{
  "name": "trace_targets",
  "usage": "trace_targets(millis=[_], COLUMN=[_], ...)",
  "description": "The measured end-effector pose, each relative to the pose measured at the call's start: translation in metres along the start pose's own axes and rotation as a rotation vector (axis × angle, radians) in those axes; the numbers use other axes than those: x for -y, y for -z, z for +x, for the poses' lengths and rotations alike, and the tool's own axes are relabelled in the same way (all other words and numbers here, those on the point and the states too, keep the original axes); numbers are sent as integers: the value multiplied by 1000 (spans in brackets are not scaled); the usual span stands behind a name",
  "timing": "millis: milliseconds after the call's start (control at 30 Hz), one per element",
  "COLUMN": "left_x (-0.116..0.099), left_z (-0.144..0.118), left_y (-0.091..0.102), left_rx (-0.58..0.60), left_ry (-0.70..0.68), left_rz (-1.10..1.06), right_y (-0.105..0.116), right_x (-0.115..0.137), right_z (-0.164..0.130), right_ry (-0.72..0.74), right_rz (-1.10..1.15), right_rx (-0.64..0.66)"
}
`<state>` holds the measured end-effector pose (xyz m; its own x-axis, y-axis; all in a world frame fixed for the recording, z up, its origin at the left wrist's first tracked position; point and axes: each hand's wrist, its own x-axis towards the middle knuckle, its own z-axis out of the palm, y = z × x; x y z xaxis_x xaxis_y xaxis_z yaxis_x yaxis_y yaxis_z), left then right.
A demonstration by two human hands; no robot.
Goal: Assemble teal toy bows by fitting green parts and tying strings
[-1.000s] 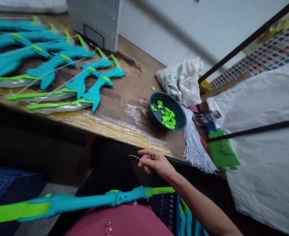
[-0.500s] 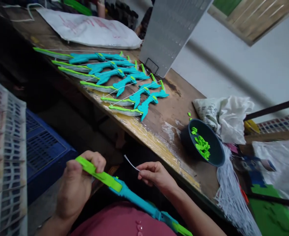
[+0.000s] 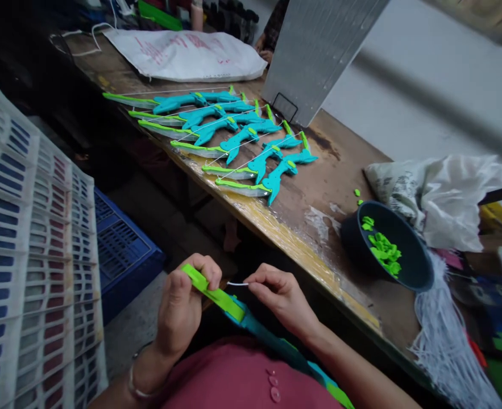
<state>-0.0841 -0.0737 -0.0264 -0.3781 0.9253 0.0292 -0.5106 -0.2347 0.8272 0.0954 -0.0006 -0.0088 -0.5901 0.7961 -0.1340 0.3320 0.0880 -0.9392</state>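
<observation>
The wooden bench (image 3: 319,187) is running from the far left to the near right, its near edge taped with yellowed plastic. At the far left end a white sack (image 3: 186,54) is lying flat, and beside it a grey panel (image 3: 319,51) is standing upright against the back edge. Left of the person, off the bench, a stack of white crates (image 3: 29,250) is standing, with a blue crate (image 3: 123,250) on the floor behind it. At the right end a crumpled white bag (image 3: 442,193) is resting against the back edge. A row of finished toy bows (image 3: 229,133), teal with green tips, is lying side by side along the near edge, strings already on. Near the right end a dark bowl (image 3: 408,267) is sitting close to the near edge, holding small green pieces (image 3: 382,250); a bundle of white strings (image 3: 447,335) is hanging over the edge just beside it.

Below the bench edge, over the lap, the left hand (image 3: 182,309) is gripping the green tip of a toy bow (image 3: 233,309), fingers closed around it. The right hand (image 3: 282,298) is pinching a short white string (image 3: 237,283) between thumb and fingertips, its free end pointing at the tip, just short of the left fingers.
</observation>
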Motion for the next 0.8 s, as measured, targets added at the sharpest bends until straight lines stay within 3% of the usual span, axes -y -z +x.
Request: trace_targets(millis=[133, 300, 433, 567, 800], left_x=[-1, -6, -5, -2, -7], left_z=[-4, -11, -14, -16, -16], left_y=[-4, -9, -8, -6, -10], left_rx=[62, 121, 143, 192, 132], left_ry=[-18, -34, -33, -24, 52], left_rz=[-5, -33, -27, -48, -16], right_y=[-6, -8, -10, -15, -26], right_x=[33, 62, 68, 65, 54], right_z=[2, 2, 5, 8, 10], right_ry=[294, 671, 781, 821, 883], right_rz=[-76, -299, -354, -258, -228], right_rx=[-80, -68, -24, 6, -92])
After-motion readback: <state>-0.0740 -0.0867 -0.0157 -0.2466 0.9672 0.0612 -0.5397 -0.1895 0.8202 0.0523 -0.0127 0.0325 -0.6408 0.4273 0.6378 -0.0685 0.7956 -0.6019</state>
